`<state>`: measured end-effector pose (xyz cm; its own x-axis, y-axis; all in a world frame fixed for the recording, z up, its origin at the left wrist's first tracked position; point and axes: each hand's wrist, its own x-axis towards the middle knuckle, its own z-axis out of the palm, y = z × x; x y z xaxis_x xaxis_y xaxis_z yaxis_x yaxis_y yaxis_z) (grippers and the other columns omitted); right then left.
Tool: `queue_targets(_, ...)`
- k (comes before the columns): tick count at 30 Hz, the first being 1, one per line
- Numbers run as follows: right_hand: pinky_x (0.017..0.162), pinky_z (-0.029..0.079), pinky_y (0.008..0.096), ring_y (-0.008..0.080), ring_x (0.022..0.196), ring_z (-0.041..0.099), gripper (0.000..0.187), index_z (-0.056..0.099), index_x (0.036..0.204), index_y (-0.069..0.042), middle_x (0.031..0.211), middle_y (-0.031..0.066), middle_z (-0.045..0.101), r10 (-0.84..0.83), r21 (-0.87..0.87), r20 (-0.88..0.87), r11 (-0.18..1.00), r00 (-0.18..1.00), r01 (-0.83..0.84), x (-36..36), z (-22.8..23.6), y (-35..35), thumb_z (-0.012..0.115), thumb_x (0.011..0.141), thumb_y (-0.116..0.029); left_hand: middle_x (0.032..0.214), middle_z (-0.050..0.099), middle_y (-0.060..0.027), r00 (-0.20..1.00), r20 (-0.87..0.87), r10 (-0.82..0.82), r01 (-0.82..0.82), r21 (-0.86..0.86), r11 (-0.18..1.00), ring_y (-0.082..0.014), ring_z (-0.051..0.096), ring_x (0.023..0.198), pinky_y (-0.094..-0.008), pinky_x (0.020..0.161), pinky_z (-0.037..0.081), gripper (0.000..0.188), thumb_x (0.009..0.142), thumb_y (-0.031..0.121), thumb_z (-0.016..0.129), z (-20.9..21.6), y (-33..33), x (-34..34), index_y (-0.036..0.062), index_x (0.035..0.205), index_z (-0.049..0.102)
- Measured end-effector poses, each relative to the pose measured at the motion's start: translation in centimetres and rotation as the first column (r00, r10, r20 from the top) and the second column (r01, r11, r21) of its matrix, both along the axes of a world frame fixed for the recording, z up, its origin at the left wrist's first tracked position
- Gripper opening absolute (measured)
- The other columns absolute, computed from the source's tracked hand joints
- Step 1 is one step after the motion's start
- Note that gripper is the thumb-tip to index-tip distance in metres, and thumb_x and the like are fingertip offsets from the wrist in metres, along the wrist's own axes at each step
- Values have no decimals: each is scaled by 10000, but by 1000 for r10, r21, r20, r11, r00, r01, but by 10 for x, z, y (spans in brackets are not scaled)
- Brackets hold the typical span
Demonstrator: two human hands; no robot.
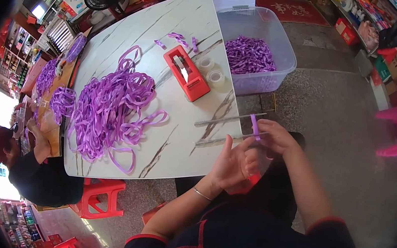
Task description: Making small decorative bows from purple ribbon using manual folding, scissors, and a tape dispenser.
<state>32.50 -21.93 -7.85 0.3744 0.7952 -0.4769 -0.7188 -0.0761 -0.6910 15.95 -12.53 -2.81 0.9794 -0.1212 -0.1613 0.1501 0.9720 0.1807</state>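
- Purple ribbon strip [255, 127]: a short length, held upright between the fingertips of the right hand [273, 136], just off the near right corner of the worktop [191, 23].
- Right hand: fingers closed in a pinch on the ribbon strip; the rest of the hand is curled.
- Left hand [231, 166]: raised just below and beside the right hand, palm turned toward it, fingers partly extended. Whether its fingertips touch the strip cannot be told. A thin bracelet [202, 194] sits on the wrist.
- Worktop: pale, marble-patterned, with rounded corners.
- Loose ribbon heap [110, 105]: a large tangle of purple ribbon loops on the left half of the worktop, well apart from the hands.
- Red tape dispenser [186, 74]: lies near the middle of the worktop, with two clear tape rolls [211, 72] just beside it on its right.
- Ribbon offcuts [178, 40]: several short purple pieces beyond the dispenser.
- Metal rods [229, 119]: two thin rods lying near the worktop's near right edge, close to the hands (the nearer one passes just behind the left fingertips).
- Clear plastic bin [279, 44]: stands at the far right corner of the worktop, holding a pile of purple pieces [250, 55].
- Second person [34, 172]: seated at the left end, beside further purple ribbon on a wooden board [55, 105].
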Motion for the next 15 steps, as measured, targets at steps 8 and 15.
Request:
queue_targets(8,502,319,143,7,640,452,343,651,989,-82,762,-76,521,184,13,163,982,969,-189,18,26,-17,487,898,-370,721,363,-9,1000,19,-10,11,-25,1000,-143,339,648,-263,606,296,663,882,627,251,1,1,0,106,1270,383)
queue_targets(15,511,360,164,11,595,451,220,642,942,-79,758,-70,552,60,3,42,998,997,-60,6,0,-7,565,868,-270,721,358,-8,1000,-1,-3,3,-7,1000,-143,340,651,-262,612,298,660,884,622,253,0,0,0,107,1279,376)
